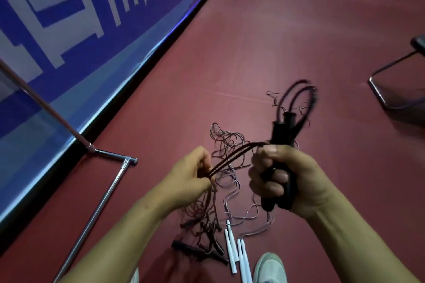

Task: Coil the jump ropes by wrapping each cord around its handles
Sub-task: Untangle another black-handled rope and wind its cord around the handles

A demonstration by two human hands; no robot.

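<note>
Two black handles (279, 163) are gripped together in the right hand (287, 179), fingers closed tight around them, the pair held upright and tilted a little away. Their tops stick out above the fist, their lower ends below it. Dark cord (232, 158) is stretched from the handles across to the left hand (190, 172), where several strands are pinched between thumb and fingers; that hand is closed on the cord and nothing else can be seen in it. More of the same cord is seen looping out past the handle tops in blurred ovals (299, 101), up in the air above the floor (264, 41).

Below and between the hands a tangle of thin cords (226, 145) is spread on the red floor. Near the bottom edge, white handles (232, 250) are laid side by side, with a pale cord (253, 216) trailing up from them. Just left of those, other black handles (197, 253) are lying on the floor, dark cord bunched above them.

A pale shoe (271, 269) is planted just right of the white handles. A metal stand (101, 193) is set on the floor at left, beside a blue banner (92, 18). A chair frame (391, 89) is seen at far right.
</note>
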